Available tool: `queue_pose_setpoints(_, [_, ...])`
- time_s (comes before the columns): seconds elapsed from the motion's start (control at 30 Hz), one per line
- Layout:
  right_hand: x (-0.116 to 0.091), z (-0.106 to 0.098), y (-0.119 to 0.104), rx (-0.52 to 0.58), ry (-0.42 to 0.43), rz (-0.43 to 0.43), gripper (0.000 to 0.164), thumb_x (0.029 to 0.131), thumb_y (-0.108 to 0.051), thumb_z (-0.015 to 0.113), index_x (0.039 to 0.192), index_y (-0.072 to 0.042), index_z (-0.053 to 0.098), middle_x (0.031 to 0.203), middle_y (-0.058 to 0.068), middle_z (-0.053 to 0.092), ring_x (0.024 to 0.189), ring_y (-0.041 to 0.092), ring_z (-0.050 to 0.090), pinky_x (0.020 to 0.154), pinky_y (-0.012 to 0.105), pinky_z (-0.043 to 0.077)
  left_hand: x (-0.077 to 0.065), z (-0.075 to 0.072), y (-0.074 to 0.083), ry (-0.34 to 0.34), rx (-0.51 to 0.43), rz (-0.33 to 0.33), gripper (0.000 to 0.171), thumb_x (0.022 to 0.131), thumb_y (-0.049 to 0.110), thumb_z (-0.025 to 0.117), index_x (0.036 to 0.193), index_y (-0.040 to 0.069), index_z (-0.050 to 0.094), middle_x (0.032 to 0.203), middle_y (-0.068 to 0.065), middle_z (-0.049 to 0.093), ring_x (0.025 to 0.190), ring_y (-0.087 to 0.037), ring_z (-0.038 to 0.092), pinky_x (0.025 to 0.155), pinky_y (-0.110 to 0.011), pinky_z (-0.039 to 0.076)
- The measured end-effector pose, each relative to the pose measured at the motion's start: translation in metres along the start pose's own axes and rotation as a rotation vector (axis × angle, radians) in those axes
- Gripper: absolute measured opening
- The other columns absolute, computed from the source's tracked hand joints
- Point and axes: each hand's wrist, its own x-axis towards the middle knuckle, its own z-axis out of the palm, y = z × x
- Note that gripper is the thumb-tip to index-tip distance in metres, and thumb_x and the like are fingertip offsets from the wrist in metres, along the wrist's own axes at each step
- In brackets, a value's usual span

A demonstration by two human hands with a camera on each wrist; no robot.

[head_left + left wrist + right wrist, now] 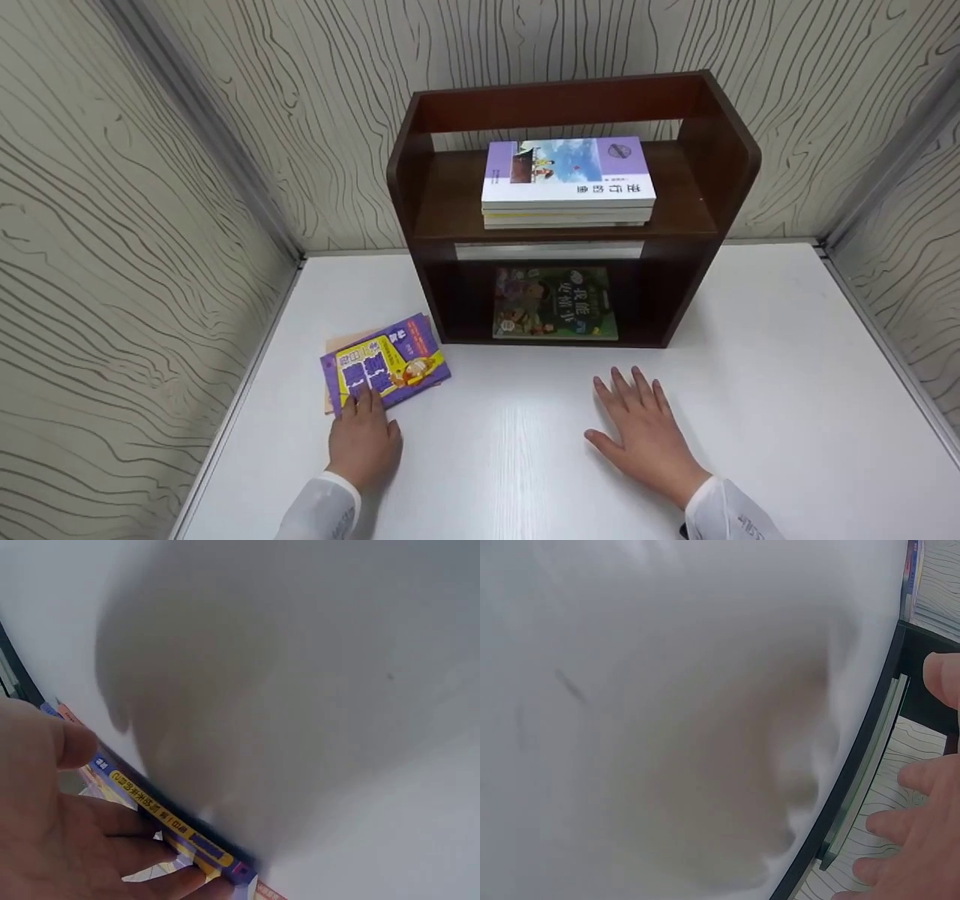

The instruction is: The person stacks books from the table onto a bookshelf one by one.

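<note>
At the left of the table, a purple and yellow book (405,352) lies at a slant over another book with a pale orange edge (328,401). My left hand (365,442) has its fingertips on the near edge of the purple book. In the left wrist view those fingers (120,855) reach over the cover past the spine (172,821), and the thumb (75,746) stays apart from them. Palm down, my right hand (649,442) is over the table in front of the shelf, its fingers spread and nothing held.
A dark brown two-tier bookshelf (427,195) stands at the back centre. Its upper tier bears a stack of white and purple books (568,172); a green book (555,304) lies in the lower tier. Patterned panels (112,225) enclose the white table (510,465).
</note>
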Motion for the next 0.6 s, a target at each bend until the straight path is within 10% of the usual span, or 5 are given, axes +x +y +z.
queue_pose_setpoints(0.33, [0.0,-0.001,0.001,-0.007,-0.026,0.006,0.077,0.083,-0.065,0.043,0.143,-0.018,0.031,0.147,0.012,0.023,0.135,0.036,0.007,0.105,0.054,0.008,0.018,0.006,-0.021,0.083,-0.047,0.094,0.056,0.091,0.041,0.051,0.14,0.019,0.037,0.146,-0.005,0.028,0.133,-0.031,0.023,0.102,-0.054,0.024])
queue_pose_setpoints(0.6, [0.0,-0.001,-0.001,0.006,-0.037,0.012,0.074,0.085,-0.061,0.045,0.142,-0.016,0.032,0.147,0.013,0.023,0.135,0.037,0.007,0.105,0.054,0.007,0.021,0.002,-0.019,0.075,0.132,0.186,0.052,0.09,0.02,0.059,0.139,0.019,0.04,0.141,-0.007,0.037,0.126,-0.033,0.036,0.092,-0.052,0.038])
